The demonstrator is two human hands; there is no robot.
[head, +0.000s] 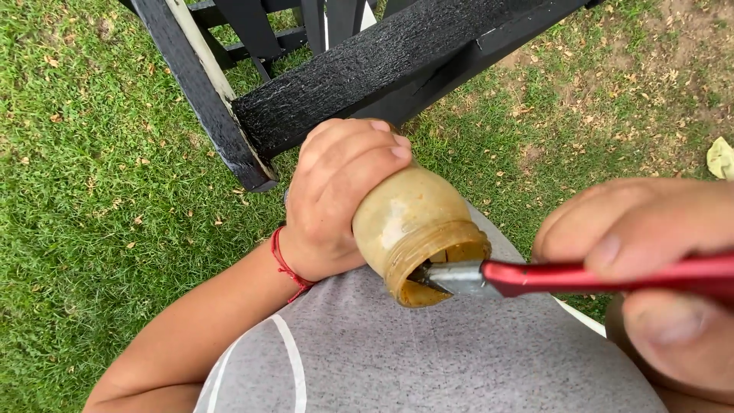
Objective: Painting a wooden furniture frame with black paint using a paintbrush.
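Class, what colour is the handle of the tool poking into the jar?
Red, on the tool handle; head view shows it best.

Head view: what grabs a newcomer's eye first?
At centre, the left hand grips a smeared, nearly empty jar tilted on its side, mouth toward the camera. From the right, the right hand, large and close to the lens, pushes a red-handled tool so its metal tip sits inside the jar's mouth. Behind, a black-painted wooden frame stands on grass.
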